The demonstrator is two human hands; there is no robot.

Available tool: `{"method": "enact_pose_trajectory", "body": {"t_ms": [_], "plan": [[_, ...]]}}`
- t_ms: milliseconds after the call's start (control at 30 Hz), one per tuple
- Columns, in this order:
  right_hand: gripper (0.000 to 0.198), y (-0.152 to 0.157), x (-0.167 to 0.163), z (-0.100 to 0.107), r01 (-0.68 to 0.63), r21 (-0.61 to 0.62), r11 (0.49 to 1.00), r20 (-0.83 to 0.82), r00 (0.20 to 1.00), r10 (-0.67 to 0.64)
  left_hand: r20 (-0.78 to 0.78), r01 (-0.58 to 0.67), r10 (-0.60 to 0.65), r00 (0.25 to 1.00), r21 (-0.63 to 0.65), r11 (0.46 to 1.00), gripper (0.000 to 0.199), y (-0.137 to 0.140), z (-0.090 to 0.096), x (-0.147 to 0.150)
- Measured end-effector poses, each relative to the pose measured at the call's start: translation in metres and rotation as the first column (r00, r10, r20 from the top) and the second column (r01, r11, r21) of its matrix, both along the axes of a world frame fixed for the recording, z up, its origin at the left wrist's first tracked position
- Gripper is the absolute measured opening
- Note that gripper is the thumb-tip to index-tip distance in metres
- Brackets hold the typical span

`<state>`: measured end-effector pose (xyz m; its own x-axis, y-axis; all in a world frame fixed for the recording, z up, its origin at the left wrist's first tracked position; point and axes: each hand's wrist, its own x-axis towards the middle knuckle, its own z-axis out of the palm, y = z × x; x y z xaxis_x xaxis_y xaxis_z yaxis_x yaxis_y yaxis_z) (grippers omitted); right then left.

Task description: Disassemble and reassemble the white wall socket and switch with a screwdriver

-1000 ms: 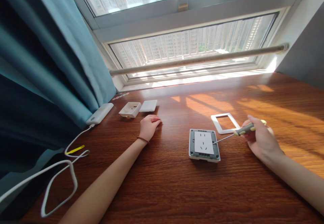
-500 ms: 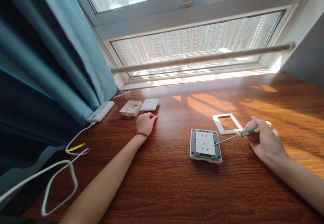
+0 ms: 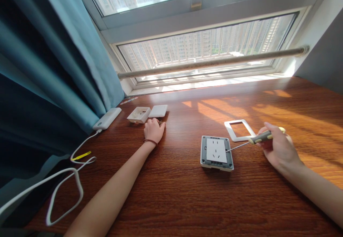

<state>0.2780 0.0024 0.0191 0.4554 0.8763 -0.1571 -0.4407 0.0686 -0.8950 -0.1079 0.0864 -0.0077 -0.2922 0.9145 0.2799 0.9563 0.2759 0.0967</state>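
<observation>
My right hand (image 3: 281, 149) grips a screwdriver (image 3: 264, 137) by its grey and yellow handle. The shaft slants down to the left, and its tip meets the right side of a wall socket (image 3: 216, 151). That socket has a white face with slots, a grey surround and a white base, and lies face up on the table. My left hand (image 3: 154, 130) rests on the wood with its thumb apart from the curled fingers. In that gap show a few tiny metal pieces, apparently screws (image 3: 160, 123). Part of the small pieces is hidden by the fingers.
A white cover frame (image 3: 233, 132) lies behind the socket. Beyond my left hand sit an open white back box (image 3: 138, 114) and a flat white plate (image 3: 158, 110). A white power bank (image 3: 107, 119) with a looped white cable (image 3: 80, 183) lies by the blue curtain (image 3: 88, 51).
My left thumb and fingers, pinched together before, have parted and the tiny metal pieces now show between them. The screwdriver stays at the socket's right side.
</observation>
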Motion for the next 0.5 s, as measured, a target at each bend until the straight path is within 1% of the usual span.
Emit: {"method": "enact_pose_trajectory", "body": {"t_ms": [200,500], "plan": [[0.023,0.000,0.000,0.000,-0.006,0.003,1.000,-0.003,1.000,0.006,0.017,0.053,-0.052,0.999,-0.047,0.998,0.029,-0.003,0.004,0.003],[0.024,0.000,0.002,-0.001,-0.023,0.000,1.000,0.010,1.000,0.023,0.007,0.105,-0.105,0.994,-0.084,0.991,0.028,-0.017,0.008,0.024]]}}
